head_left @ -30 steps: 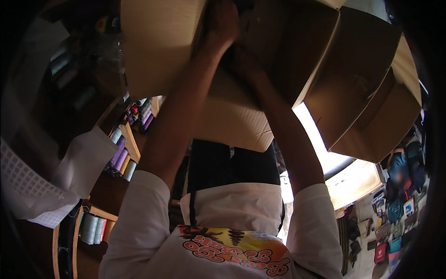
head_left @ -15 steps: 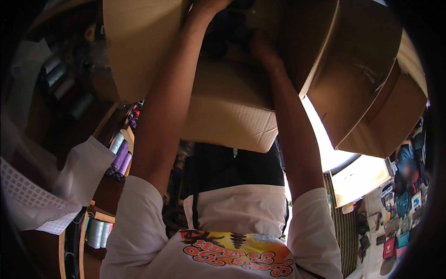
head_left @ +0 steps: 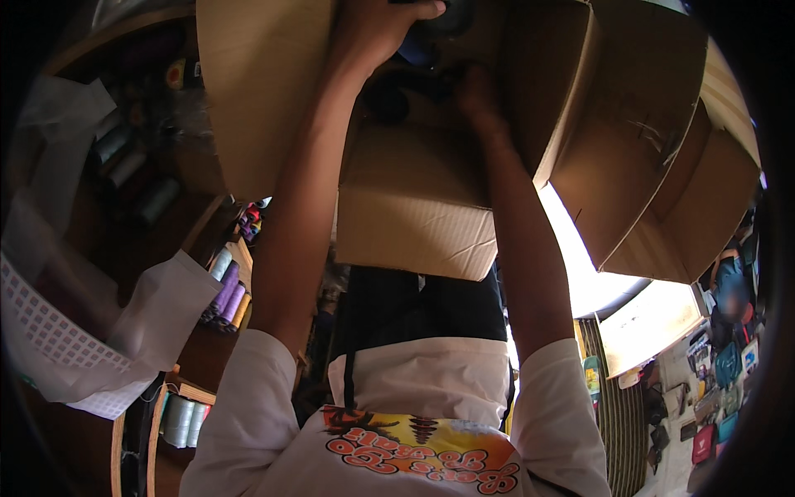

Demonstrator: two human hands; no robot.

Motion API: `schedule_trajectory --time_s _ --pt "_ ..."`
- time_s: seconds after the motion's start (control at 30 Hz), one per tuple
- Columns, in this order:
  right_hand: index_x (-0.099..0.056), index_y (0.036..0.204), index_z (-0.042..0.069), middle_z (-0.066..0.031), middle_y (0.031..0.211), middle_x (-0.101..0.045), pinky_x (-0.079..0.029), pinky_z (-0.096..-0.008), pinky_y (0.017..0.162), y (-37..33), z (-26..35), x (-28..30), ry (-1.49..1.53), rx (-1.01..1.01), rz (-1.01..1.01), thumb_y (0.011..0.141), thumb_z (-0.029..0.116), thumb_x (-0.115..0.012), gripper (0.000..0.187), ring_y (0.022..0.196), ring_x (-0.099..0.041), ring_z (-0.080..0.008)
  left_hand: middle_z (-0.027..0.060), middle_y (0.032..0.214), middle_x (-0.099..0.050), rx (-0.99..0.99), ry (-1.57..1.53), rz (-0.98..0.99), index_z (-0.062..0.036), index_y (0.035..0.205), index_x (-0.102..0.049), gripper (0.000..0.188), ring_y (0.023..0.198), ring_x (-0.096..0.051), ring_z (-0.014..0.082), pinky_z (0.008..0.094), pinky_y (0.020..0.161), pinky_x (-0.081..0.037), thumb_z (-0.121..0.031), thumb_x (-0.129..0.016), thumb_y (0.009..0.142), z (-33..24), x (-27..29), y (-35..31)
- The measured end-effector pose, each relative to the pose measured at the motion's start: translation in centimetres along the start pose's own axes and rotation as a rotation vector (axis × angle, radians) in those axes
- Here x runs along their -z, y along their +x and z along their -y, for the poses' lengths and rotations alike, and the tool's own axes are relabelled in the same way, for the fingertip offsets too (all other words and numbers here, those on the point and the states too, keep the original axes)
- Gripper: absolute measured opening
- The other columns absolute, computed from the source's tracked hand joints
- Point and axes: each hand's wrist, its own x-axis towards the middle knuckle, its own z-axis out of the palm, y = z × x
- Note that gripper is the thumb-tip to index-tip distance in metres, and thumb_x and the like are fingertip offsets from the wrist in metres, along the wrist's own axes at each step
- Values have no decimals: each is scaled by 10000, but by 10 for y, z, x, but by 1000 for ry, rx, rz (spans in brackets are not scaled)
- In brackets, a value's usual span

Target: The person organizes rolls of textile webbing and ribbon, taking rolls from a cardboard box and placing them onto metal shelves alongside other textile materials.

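- Up inside the open cardboard box [head_left: 414, 215], both arms reach past the raised flaps.
- Left hand [head_left: 377, 33] is curled around a dark object [head_left: 431, 25] at the box's top edge; I cannot make out what it is.
- Right hand [head_left: 476, 95] is deeper in among dark contents, its grip lost in shadow.
- By my reckoning, the digging is midway: nothing is lifted clear yet.
- Thread spools [head_left: 228, 290] sit on the shelf at left.

Both arms raised; left hand [head_left: 377, 33] curled, right hand [head_left: 476, 91] (shadowed) reaching.

open cardboard box [head_left: 414, 215] mouth crowded by dark items [head_left: 397, 91], upright flaps [head_left: 629, 141] hemming both sides; little free room, seemingly
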Motion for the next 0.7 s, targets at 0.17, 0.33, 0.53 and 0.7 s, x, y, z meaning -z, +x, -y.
schedule_trajectory --time_s 0.17,0.33,0.53,0.7 --pt "-563 1194 -17 -274 1195 -588 -449 -471 977 2 -4 5 215 43 11 908 322 -616 447 1168 -552 -407 166 1095 -642 130 -254 71 21 1207 -609 490 947 -636 195 289 870 -486 -212 -715 789 6 10 -44" --pt "-541 1206 -10 -274 1169 -596 -456 -481 956 -58 61 79 111 -21 -83 911 384 -632 499 1144 -566 -406 126 1206 -608 112 -496 29 -43 1303 -545 453 1082 -591 173 296 922 -464 -191 -642 886 -17 54 -108" --pt "-581 1177 2 -237 1029 -667 -531 -422 831 -180 91 148 433 133 -253 898 261 -683 394 991 -661 -345 96 1197 -632 5 -970 -35 -18 1243 -548 365 1072 -613 192 309 887 -493 -218 -593 941 -67 107 -150" --pt "-610 1150 -4 -151 990 -699 -536 -341 820 -292 72 163 637 57 -374 919 162 -658 288 915 -683 -220 148 1341 -538 -224 -906 25 8 1344 -459 468 1232 -515 282 445 1051 -402 -241 -551 959 -130 132 -188"
